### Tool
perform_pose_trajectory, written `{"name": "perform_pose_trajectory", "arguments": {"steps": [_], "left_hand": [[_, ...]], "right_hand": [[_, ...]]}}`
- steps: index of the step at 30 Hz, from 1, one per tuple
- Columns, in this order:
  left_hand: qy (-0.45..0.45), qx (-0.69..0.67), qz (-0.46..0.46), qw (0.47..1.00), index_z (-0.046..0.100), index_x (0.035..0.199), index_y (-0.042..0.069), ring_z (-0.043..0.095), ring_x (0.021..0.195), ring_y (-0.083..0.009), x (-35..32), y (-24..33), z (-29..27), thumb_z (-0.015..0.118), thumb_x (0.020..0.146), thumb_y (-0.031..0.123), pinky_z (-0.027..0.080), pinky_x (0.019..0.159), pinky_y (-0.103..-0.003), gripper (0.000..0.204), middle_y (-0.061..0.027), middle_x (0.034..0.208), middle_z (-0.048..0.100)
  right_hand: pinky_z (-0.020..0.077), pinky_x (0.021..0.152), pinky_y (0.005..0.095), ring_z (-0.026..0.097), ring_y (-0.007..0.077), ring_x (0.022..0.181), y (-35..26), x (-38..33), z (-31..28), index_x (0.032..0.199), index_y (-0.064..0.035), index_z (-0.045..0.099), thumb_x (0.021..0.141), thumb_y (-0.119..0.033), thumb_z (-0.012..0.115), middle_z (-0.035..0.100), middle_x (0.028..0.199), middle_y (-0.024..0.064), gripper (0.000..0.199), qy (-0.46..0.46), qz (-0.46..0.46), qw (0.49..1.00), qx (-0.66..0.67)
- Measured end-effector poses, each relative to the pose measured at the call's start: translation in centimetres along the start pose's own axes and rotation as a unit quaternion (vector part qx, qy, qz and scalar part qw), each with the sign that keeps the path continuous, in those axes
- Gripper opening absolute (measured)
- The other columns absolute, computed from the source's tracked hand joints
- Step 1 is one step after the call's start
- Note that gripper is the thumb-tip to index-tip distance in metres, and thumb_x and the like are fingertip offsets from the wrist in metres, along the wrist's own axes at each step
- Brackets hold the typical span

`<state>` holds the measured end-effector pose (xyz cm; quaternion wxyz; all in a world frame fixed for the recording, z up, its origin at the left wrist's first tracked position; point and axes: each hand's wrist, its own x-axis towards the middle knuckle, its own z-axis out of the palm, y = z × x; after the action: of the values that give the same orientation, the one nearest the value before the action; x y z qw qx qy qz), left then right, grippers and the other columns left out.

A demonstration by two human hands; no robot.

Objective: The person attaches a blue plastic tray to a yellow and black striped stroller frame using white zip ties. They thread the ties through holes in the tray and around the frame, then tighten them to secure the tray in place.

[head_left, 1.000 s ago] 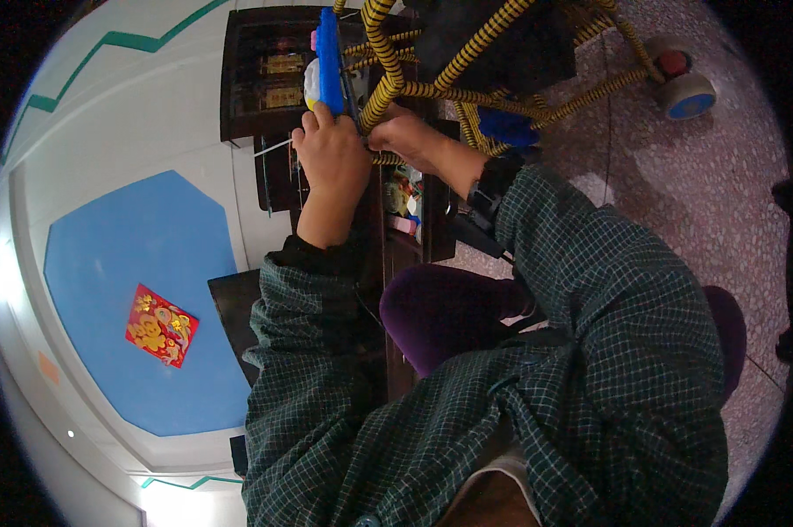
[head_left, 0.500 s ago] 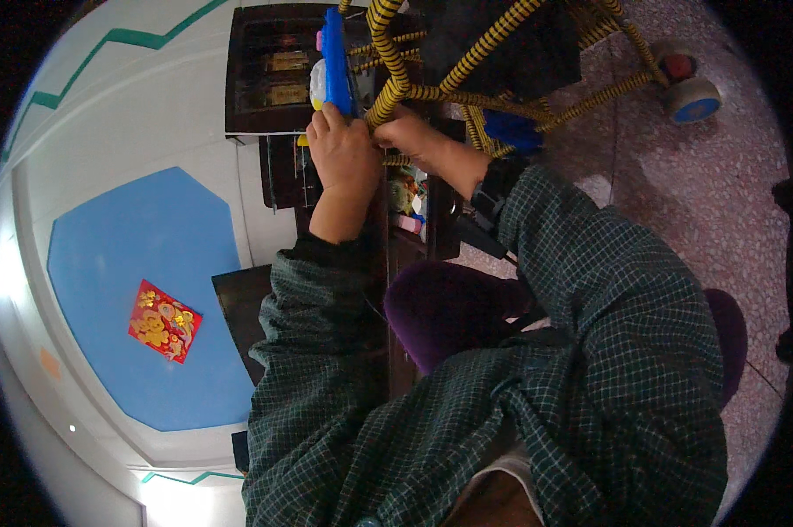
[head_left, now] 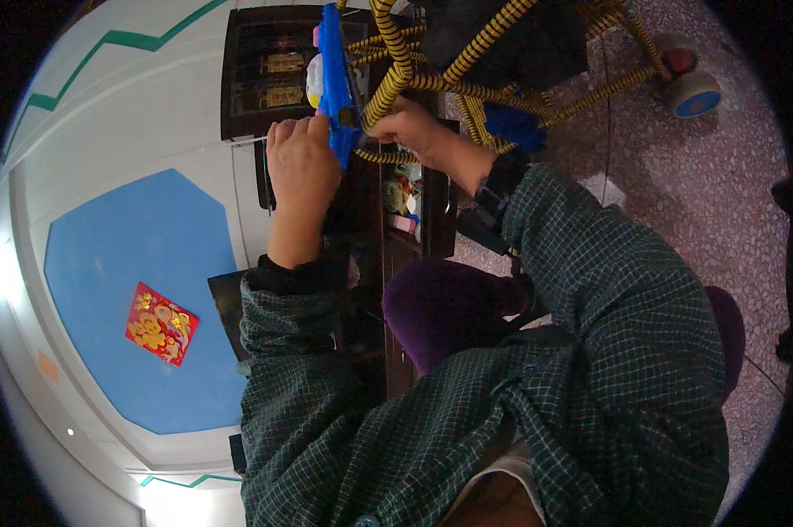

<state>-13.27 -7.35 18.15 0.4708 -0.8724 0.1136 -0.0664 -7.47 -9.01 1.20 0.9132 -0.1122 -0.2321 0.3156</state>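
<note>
Your left hand [head_left: 302, 167] sits upper centre of the frame, fingers curled shut on the lower end of the blue part [head_left: 333, 83], which runs up to the top edge. Just right of it, your right hand [head_left: 414, 132] is clamped on 1 of the striped tubes [head_left: 396, 75], yellow and black, where it meets the blue part. From this angle I cannot tell how the 2 pieces join; the contact is hidden behind your fingers. Hold the blue part steady with the left and let the right do the fine aligning. Keep the tube in line, not bent, and clear of the dark cabinet [head_left: 265, 70] behind.
</note>
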Motion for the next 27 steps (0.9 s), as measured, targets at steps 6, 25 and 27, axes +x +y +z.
{"name": "perform_pose_trajectory", "arguments": {"steps": [6, 25, 27], "left_hand": [[-0.030, 0.013, 0.032, 0.999, 0.053, 0.077, 0.004, 0.053, 0.072, -0.0269, 0.2, -0.3, -0.2, 0.053, 0.069, 0.006, 0.041, 0.065, -0.039, 0.008, -0.0090, 0.070, 0.055], [0.089, -0.115, 0.041, 0.989, 0.053, 0.086, 0.004, 0.052, 0.078, -0.0292, -0.4, 2.2, -1.8, 0.054, 0.064, 0.004, 0.040, 0.072, -0.040, 0.022, -0.0114, 0.084, 0.055], [0.019, -0.144, -0.001, 0.989, 0.055, 0.086, 0.006, 0.052, 0.064, -0.0310, -2.1, 4.8, -1.3, 0.053, 0.066, 0.004, 0.044, 0.058, -0.036, 0.020, -0.0125, 0.073, 0.056]], "right_hand": [[0.0413, 0.072, 0.0262, 0.051, 0.0120, 0.080, -0.6, -0.8, 0.0, 0.092, -0.0047, 0.054, 0.068, -0.008, 0.059, 0.056, 0.085, 0.0035, 0.024, -0.003, 0.012, 1.000, 0.026], [0.0419, 0.065, 0.0256, 0.051, 0.0111, 0.070, -2.3, -1.7, 0.0, 0.091, -0.0048, 0.055, 0.071, -0.007, 0.063, 0.054, 0.078, 0.0010, 0.022, -0.051, -0.064, 0.996, -0.040], [0.0421, 0.066, 0.0259, 0.051, 0.0114, 0.071, -2.4, -1.3, 0.1, 0.091, -0.0046, 0.055, 0.071, -0.008, 0.063, 0.055, 0.078, 0.0011, 0.021, -0.027, -0.026, 0.997, -0.071]]}}
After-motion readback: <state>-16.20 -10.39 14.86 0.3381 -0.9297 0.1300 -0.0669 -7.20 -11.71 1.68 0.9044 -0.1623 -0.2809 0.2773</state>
